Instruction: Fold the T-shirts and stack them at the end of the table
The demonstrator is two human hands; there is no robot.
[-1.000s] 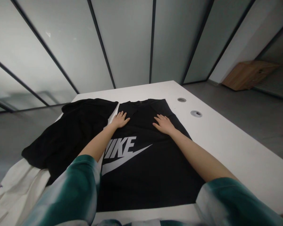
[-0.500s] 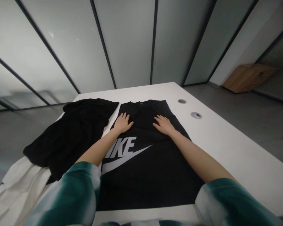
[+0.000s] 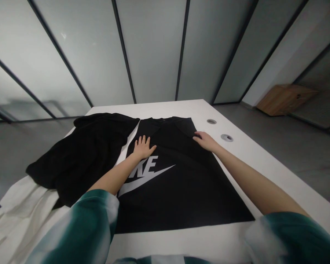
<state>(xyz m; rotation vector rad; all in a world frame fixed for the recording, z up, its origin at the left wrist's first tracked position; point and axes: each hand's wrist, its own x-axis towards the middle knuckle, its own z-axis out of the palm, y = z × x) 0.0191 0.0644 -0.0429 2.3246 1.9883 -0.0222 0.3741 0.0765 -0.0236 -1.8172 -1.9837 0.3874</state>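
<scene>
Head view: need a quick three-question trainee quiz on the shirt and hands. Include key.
1. True or false: the left hand rests on the black shirt with its fingers spread.
2. The right hand is at which edge of the shirt? A: near; B: right; C: far.
3. How many round fittings sit in the white table right of the shirt?

Key: 1. True. 2. B. 3. Two.

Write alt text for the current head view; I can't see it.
A person's left hand lies spread on a black shirt laid flat on a white table, while the right hand, fingers curled, is at the shirt's right edge. A rumpled black garment and white cloth lie to the left.
</scene>
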